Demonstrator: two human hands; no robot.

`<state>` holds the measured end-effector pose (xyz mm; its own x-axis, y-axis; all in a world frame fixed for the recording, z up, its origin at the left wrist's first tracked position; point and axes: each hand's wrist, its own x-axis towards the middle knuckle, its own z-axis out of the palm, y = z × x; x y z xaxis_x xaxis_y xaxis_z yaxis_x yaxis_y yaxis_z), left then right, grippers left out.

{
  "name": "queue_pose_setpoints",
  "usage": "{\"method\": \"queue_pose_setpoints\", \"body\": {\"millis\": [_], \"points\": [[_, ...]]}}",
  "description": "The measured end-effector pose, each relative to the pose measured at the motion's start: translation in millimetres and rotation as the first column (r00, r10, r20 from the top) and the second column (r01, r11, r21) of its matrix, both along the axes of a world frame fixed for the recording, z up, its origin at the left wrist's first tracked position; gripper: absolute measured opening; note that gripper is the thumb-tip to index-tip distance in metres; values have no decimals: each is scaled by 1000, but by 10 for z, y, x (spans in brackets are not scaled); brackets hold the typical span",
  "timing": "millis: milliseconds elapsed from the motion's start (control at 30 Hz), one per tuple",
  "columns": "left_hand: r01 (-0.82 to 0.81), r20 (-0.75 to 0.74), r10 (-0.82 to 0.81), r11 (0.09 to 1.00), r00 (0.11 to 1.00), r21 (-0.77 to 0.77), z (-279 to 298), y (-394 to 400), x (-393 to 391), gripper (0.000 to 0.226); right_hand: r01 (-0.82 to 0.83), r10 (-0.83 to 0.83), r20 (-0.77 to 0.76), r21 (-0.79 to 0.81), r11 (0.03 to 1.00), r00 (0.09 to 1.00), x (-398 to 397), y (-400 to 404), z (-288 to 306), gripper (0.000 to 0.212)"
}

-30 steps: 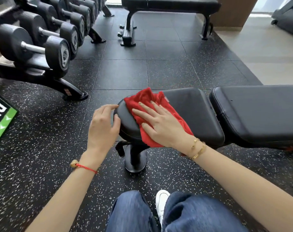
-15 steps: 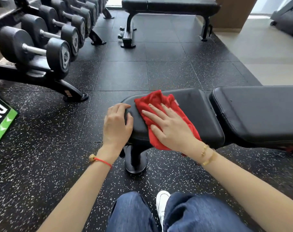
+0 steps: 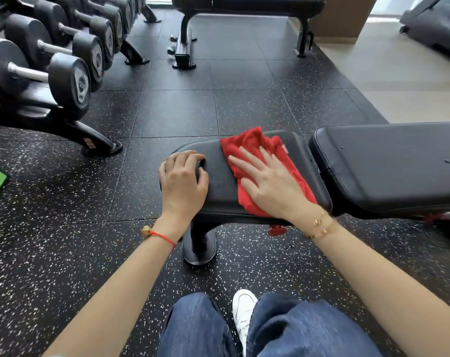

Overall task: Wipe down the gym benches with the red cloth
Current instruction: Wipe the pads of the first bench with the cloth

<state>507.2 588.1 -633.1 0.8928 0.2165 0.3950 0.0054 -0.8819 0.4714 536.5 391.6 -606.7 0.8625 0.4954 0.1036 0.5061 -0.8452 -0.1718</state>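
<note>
A person's right hand (image 3: 272, 186) presses a red cloth (image 3: 257, 148) flat on the black seat pad (image 3: 218, 181) of a gym bench, fingers (image 3: 240, 162) straight and spread — the cloth covers the pad's end nearest the long back pad (image 3: 388, 166). The left hand (image 3: 182, 181) rests on the seat pad's opposite end, its fingers curled over the rounded edge. Beyond the seat pad stands a second bench (image 3: 244, 11) — and off its far end, a rack of dumbbells (image 3: 64, 65) on the speckled rubber floor (image 3: 64, 228).
</note>
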Motion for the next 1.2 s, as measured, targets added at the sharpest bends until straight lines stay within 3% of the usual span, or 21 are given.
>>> {"method": "queue_pose_setpoints", "body": {"millis": [100, 300, 367, 467, 600, 733, 867, 933, 1067, 1200], "points": [[3, 23, -2, 1000, 1000, -28, -26, 16, 0, 28, 35, -35, 6, 50, 998, 999, -161, -319, -20, 52], [-8, 35, 9, 999, 999, -48, -23, 2, -14, 28, 297, -296, -77, 6, 955, 952, 522, -231, 36, 51], [-7, 34, 8, 999, 999, -49, -20, 0, -13, 28, 270, -270, -83, -9, 963, 959, 598, -21, 54, 51], [-11, 35, 13, 999, 999, -53, -24, 7, -7, 28, 106, -107, -50, -15, 994, 993, 357, 189, 40, 53], [1, 47, 2, 999, 999, -54, -39, 13, -6, 29, -42, 42, -3, 3, 999, 999, -148, -29, 4, 53], [7, 56, -4, 998, 998, -66, -49, 21, -10, 28, 77, -77, -8, 55, 996, 997, -78, -422, -34, 51], [-6, 51, 10, 998, 999, -66, -32, 9, -11, 27, 245, -250, -66, -71, 967, 966, 605, -466, -29, 52], [-12, 42, 15, 998, 999, -63, -34, -4, -5, 27, 288, -291, -83, -52, 956, 953, 774, -287, -13, 51], [-16, 34, 18, 998, 999, -59, -39, 7, 2, 27, 144, -143, -47, 8, 990, 989, 512, 83, -1, 52], [5, 41, -3, 999, 999, -45, -58, 28, 0, 28, 20, -21, 4, 55, 998, 1000, -29, -157, -1, 51]]}}
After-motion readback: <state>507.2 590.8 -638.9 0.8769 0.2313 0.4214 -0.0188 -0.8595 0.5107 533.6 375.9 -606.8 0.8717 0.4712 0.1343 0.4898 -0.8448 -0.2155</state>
